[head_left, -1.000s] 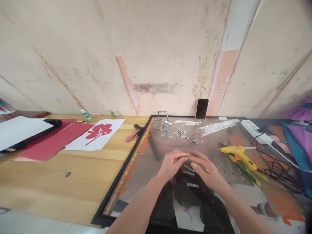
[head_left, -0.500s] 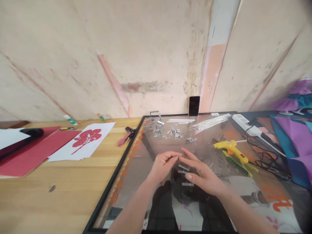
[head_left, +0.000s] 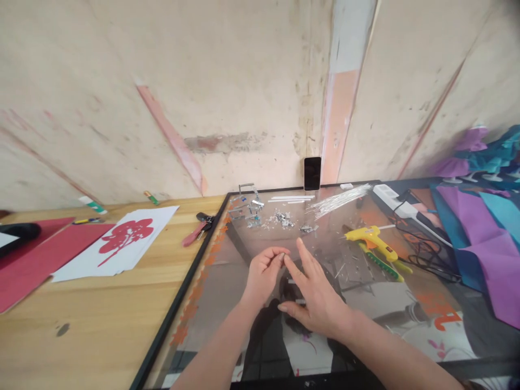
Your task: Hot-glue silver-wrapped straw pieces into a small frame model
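Above the dark glass top [head_left: 227, 303], my left hand [head_left: 262, 276] is closed in a pinch, thumb against index finger. Whatever lies between those fingertips is too small to make out. My right hand [head_left: 317, 295] has its fingers spread, and its index fingertip meets the left fingertips. Small grey strips lie on the glass partly hidden under the right hand. Beyond the hands is a pile of silvery scraps [head_left: 283, 219], with a few more grey pieces [head_left: 309, 229] to its right.
A yellow glue gun [head_left: 371, 238] lies right of the hands beside green-handled pliers [head_left: 382, 262]. Further back are thin wires [head_left: 341, 199], white sticks [head_left: 292, 198], a small wire frame [head_left: 247, 203], a phone [head_left: 312, 173] and a power strip [head_left: 396, 197]. Keys [head_left: 205, 221] and papers [head_left: 134, 244] lie left.
The camera view has shifted to the right. My right hand has turned more upright, its fingers pointing up and its thumb further out, while my left hand keeps its pinch.
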The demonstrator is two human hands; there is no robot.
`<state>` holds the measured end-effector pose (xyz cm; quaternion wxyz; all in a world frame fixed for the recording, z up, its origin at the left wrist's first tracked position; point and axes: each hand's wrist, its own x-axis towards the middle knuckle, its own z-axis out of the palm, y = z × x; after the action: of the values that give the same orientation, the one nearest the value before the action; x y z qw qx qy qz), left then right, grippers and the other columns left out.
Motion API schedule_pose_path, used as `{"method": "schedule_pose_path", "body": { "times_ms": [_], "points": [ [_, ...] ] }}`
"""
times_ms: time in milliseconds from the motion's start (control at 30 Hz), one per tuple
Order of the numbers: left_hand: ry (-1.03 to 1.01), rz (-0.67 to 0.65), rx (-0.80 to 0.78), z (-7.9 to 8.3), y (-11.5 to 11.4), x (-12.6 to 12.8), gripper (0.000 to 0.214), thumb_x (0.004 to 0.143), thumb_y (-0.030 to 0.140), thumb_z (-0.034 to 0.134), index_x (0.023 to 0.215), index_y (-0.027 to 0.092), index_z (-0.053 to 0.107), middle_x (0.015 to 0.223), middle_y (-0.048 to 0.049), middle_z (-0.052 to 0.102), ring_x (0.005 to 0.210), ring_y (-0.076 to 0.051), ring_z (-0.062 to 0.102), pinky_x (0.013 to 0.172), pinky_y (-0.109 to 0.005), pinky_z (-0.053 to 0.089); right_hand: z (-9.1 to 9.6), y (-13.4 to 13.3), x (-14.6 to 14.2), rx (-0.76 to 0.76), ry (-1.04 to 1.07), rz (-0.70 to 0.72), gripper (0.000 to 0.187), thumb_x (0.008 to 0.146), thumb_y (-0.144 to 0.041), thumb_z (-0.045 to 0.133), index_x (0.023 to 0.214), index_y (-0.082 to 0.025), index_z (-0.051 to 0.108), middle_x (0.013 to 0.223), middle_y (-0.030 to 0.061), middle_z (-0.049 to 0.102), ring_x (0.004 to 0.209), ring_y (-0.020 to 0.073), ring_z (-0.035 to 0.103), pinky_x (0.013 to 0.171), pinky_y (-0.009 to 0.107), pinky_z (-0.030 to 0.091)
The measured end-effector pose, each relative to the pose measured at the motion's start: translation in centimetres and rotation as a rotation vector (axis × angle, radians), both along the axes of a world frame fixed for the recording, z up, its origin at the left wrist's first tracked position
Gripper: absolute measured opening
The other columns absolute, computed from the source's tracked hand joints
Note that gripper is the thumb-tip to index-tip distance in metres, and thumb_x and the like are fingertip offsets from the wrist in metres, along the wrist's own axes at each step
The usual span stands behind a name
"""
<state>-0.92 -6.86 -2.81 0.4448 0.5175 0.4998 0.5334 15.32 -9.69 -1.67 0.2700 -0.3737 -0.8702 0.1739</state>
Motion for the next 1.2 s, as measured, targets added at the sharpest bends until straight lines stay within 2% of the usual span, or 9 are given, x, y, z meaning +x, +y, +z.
{"method": "schedule_pose_path", "body": {
  "times_ms": [167,233,400,533,633,733,867,1000,1200],
  "points": [
    [-0.311,-0.084,-0.131,-0.5,-0.2,1.2,0.021,0.074,0.033,0.066,0.082,0.013,0.066,0.069,-0.0003,0.061,0.062,-0.009,0.052,0.061,-0.019,0.042,-0.1,0.0,-0.2,-0.046,0.090,-0.009,0.080,0.077,-0.034,0.063,0.146,-0.024,0.023,0.156,0.0094,-0.008,0.141,0.0334,0.002,0.110,0.056,0.016],
    [-0.421,-0.107,-0.165,-0.5,0.0,1.2,0.022,0.072,0.033,0.069,0.081,0.013,0.066,0.069,-0.0010,0.062,0.061,-0.008,0.053,0.062,-0.019,0.042,0.2,0.3,0.3,-0.234,0.324,0.006,0.072,0.079,-0.035,0.061,0.144,-0.028,0.029,0.156,0.0071,0.002,0.141,0.0304,0.010,0.110,0.053,0.021],
    [-0.551,0.005,-0.103,-0.2,0.9,-0.8,0.022,0.070,0.028,0.073,0.085,0.013,0.069,0.072,-0.0032,0.067,0.066,-0.008,0.057,0.065,-0.020,0.044,1.4,1.5,2.4,-0.943,1.112,0.197,0.035,0.090,-0.040,0.040,0.115,-0.027,0.060,0.134,0.0083,0.052,0.123,0.0257,0.047,0.096,0.046,0.041],
    [-0.319,0.188,0.014,0.1,1.4,-2.8,0.020,0.073,0.033,0.069,0.078,0.014,0.068,0.070,-0.0036,0.067,0.066,-0.012,0.059,0.069,-0.026,0.047,2.1,1.2,3.0,-1.272,1.371,0.260,0.030,0.091,-0.037,0.039,0.093,-0.025,0.066,0.119,0.0042,0.062,0.112,0.0196,0.055,0.088,0.035,0.044],
    [0.094,0.316,0.229,1.0,1.1,-3.5,0.016,0.077,0.031,0.065,0.076,0.016,0.069,0.101,-0.0088,0.068,0.099,-0.021,0.060,0.092,-0.038,0.044,2.1,0.3,2.9,-1.372,1.452,0.257,0.030,0.091,-0.037,0.041,0.083,-0.023,0.066,0.109,0.0034,0.066,0.105,0.0185,0.058,0.084,0.033,0.045],
    [0.413,0.282,0.466,2.7,-0.4,-2.6,0.029,0.081,0.022,0.060,0.109,0.023,0.066,0.143,-0.0064,0.041,0.133,-0.026,0.033,0.109,-0.047,0.028,1.9,-0.6,3.0,-1.377,1.478,0.241,0.030,0.089,-0.038,0.043,0.079,-0.023,0.066,0.105,0.0036,0.066,0.102,0.0194,0.058,0.082,0.034,0.046],
    [0.519,0.020,0.660,5.3,-3.7,0.4,0.022,0.079,0.016,0.062,0.097,0.025,0.071,0.125,-0.0042,0.059,0.133,-0.025,0.034,0.107,-0.048,0.033,1.5,-1.9,3.4,-1.212,1.402,0.231,0.030,0.089,-0.037,0.042,0.089,-0.023,0.069,0.114,0.0057,0.063,0.106,0.0222,0.056,0.086,0.038,0.045],
    [0.460,-0.072,0.608,6.9,-6.1,2.7,0.017,0.080,0.015,0.061,0.092,0.023,0.072,0.111,-0.0053,0.067,0.123,-0.024,0.045,0.103,-0.046,0.040,1.4,-3.4,3.5,-0.880,1.305,0.206,0.030,0.089,-0.032,0.044,0.104,-0.025,0.069,0.128,0.0064,0.056,0.120,0.0246,0.046,0.095,0.040,0.042],
    [0.355,-0.100,0.471,7.6,-7.2,2.9,0.014,0.080,0.014,0.061,0.085,0.021,0.071,0.106,-0.0054,0.069,0.117,-0.022,0.051,0.101,-0.044,0.043,2.0,-4.7,3.7,-0.620,1.083,0.153,0.030,0.089,-0.030,0.047,0.110,-0.026,0.068,0.133,0.0086,0.050,0.129,0.0287,0.038,0.106,0.047,0.032]
  ]
}}
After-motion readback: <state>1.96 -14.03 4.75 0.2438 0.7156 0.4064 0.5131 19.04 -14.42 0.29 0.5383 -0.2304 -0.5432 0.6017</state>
